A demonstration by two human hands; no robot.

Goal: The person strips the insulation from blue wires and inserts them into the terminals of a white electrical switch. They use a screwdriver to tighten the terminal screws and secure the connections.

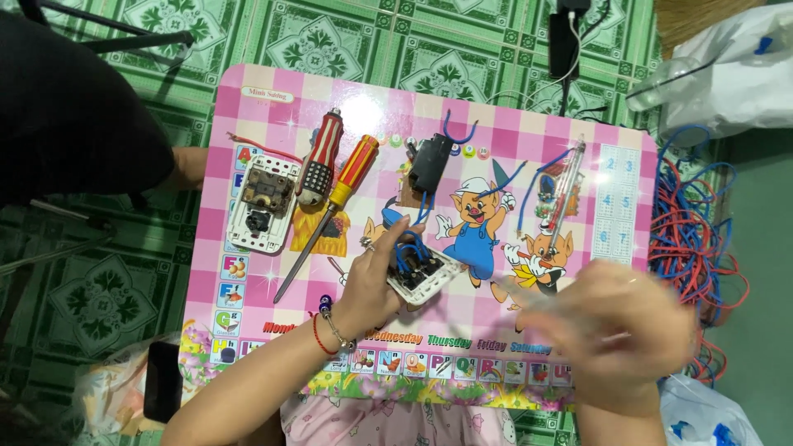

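Observation:
My left hand (377, 277) grips a white switch plate (429, 279) with blue wires on a pink checkered cartoon table (248, 322). My right hand (624, 330) is blurred in motion to the right of the plate, above the table's front right part; whether it holds something thin I cannot tell. A red-and-yellow screwdriver (339, 206) lies left of the plate. Beside it lies a red-and-white striped screwdriver (318, 161). A clear tester screwdriver (564, 186) rests at the right.
A second white socket plate (263, 204) lies at the table's left. A black part (430, 163) with blue wires sits at the top middle. Tangled red and blue wires (694, 239) pile on the green tiled floor at right. A phone (162, 381) lies lower left.

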